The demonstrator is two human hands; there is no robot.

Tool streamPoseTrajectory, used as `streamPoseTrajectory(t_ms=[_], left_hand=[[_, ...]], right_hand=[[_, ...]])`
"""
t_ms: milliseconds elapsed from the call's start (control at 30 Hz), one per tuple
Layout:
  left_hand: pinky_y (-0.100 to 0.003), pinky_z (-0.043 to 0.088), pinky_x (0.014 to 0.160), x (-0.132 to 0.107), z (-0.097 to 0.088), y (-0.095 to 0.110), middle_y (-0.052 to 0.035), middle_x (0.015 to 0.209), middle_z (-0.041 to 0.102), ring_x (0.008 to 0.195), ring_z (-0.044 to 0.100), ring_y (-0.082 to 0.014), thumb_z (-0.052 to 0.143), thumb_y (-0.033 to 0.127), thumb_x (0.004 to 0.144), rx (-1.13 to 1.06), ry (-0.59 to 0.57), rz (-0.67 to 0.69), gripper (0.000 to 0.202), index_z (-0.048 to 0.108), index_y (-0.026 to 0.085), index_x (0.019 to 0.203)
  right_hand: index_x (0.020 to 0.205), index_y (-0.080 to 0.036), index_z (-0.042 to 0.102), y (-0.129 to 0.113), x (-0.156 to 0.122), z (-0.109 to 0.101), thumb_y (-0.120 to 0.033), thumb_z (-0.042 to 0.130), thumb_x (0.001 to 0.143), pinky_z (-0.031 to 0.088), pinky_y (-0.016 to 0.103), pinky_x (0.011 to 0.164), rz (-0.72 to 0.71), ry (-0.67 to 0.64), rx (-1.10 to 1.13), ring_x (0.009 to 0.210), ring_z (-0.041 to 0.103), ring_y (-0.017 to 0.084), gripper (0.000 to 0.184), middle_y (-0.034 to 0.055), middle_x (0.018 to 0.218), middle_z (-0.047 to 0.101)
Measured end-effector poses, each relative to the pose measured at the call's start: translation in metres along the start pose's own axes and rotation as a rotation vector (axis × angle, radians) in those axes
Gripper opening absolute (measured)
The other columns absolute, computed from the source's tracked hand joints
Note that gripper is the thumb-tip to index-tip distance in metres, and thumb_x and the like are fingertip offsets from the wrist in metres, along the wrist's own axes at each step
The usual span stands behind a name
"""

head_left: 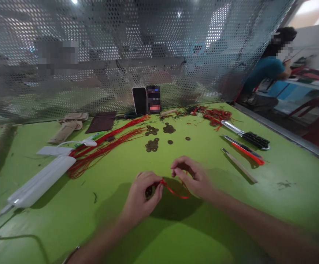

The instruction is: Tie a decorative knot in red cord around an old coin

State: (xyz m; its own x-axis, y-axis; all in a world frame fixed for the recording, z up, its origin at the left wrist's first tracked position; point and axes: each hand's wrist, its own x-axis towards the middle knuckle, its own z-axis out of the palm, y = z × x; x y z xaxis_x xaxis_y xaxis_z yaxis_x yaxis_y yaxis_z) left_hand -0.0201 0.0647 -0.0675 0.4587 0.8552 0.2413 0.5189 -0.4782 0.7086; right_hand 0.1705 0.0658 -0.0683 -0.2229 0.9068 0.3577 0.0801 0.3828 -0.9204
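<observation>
My left hand [144, 194] is closed in a pinch on a small dark coin and one end of a thin red cord [175, 192]. My right hand [193, 176] pinches the same cord a little to the right, so the cord loops down between both hands just above the green table [175, 234]. Farther back lie small piles of dark coins [152, 145] and a long bundle of red cords [104, 146].
A white power bank [38, 181] with a cable lies at the left. At the right lie a red-handled cutter [244, 149], a black-handled knife [247, 135] and a wooden stick [238, 165]. Two phones [147, 99] lean on the perforated metal screen. Another person sits at far right [269, 69].
</observation>
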Motion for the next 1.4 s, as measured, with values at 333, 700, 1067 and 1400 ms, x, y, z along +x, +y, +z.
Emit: streamPoseTrajectory(t_ms=[333, 700, 1067, 1400], left_hand=[[-0.031, 0.042, 0.064, 0.004, 0.000, 0.004, -0.0016, 0.068, 0.063, 0.065, 0.054, -0.0156, 0.043, 0.024, 0.085, -0.003, -0.053, -0.008, 0.020, 0.062, 0.020, 0.081], [-0.033, 0.042, 0.066, 0.002, 0.000, 0.004, -0.0024, 0.069, 0.064, 0.066, 0.054, -0.0163, 0.043, 0.025, 0.085, -0.049, -0.080, -0.010, 0.020, 0.063, 0.021, 0.080], [-0.030, 0.043, 0.061, 0.002, 0.001, 0.004, -0.0019, 0.067, 0.062, 0.062, 0.054, -0.0153, 0.047, 0.026, 0.083, -0.050, -0.080, -0.051, 0.019, 0.062, 0.019, 0.074], [-0.020, 0.030, 0.042, 0.005, -0.003, -0.001, 0.0016, 0.056, 0.052, 0.048, 0.044, -0.0101, 0.048, 0.045, 0.083, -0.370, 0.057, -0.266, 0.032, 0.064, 0.017, 0.081]], right_hand=[[0.090, -0.020, 0.067, -0.001, -0.001, 0.004, -0.020, 0.059, 0.082, 0.051, 0.028, 0.063, -0.310, -0.109, -0.327, 0.076, 0.058, 0.015, 0.010, 0.0047, 0.083, 0.062], [0.082, -0.016, 0.055, -0.003, -0.001, 0.007, -0.019, 0.053, 0.084, 0.050, 0.027, 0.061, -0.060, -0.125, -0.224, 0.071, 0.055, 0.013, 0.003, 0.0033, 0.080, 0.058], [0.083, -0.018, 0.062, 0.003, 0.001, 0.004, -0.026, 0.060, 0.079, 0.050, 0.027, 0.062, 0.179, -0.030, 0.064, 0.068, 0.056, 0.012, 0.009, 0.0020, 0.076, 0.061], [0.099, -0.019, 0.058, 0.017, 0.010, -0.012, -0.045, 0.049, 0.086, 0.051, 0.031, 0.069, 0.558, 0.146, 0.389, 0.070, 0.061, 0.014, 0.031, 0.0035, 0.078, 0.063]])
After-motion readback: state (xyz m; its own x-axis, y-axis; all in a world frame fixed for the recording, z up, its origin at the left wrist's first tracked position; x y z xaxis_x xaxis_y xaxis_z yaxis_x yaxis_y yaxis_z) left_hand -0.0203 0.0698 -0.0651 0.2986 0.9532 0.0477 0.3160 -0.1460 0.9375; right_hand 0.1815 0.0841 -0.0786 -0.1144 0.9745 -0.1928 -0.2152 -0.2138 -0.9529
